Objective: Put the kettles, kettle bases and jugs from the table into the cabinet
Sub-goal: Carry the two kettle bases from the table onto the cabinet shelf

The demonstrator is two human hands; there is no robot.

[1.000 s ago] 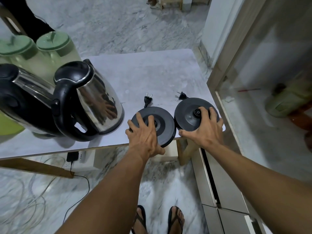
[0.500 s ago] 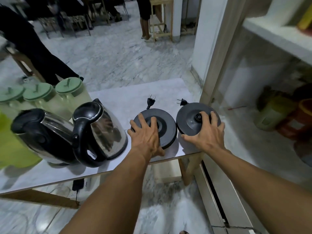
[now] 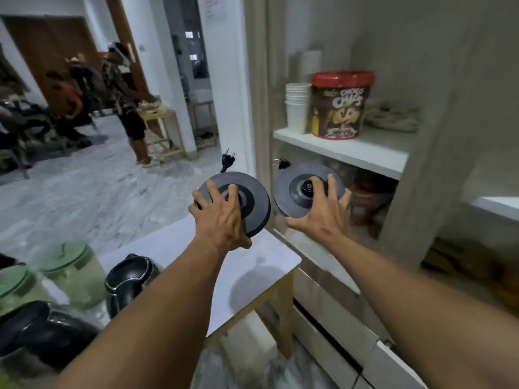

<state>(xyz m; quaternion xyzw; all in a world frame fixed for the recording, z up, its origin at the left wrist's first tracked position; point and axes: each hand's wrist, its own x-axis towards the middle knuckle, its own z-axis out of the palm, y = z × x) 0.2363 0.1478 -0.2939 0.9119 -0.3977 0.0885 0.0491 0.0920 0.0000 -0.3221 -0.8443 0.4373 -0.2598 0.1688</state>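
Note:
My left hand (image 3: 222, 217) grips a round black kettle base (image 3: 252, 197), held in the air above the table's right end with its plug sticking up. My right hand (image 3: 323, 214) grips a second grey-black kettle base (image 3: 292, 186), raised in front of the open cabinet's lower compartment. Two steel kettles with black lids and handles (image 3: 132, 279) (image 3: 42, 329) stand on the white table (image 3: 252, 265) at the lower left. Behind them are two clear jugs with green lids (image 3: 73, 268) (image 3: 14, 287).
The cabinet shelf (image 3: 345, 150) holds a stack of white cups (image 3: 297, 108), a red-lidded cereal tub (image 3: 341, 105) and folded cloth. Red containers sit in the compartment below. White drawers run under the cabinet. People stand by a wooden stool far left.
Both hands have lifted the two kettle bases off the table and carried them up toward the cabinet. My view has tilted up from the table to the shelves.

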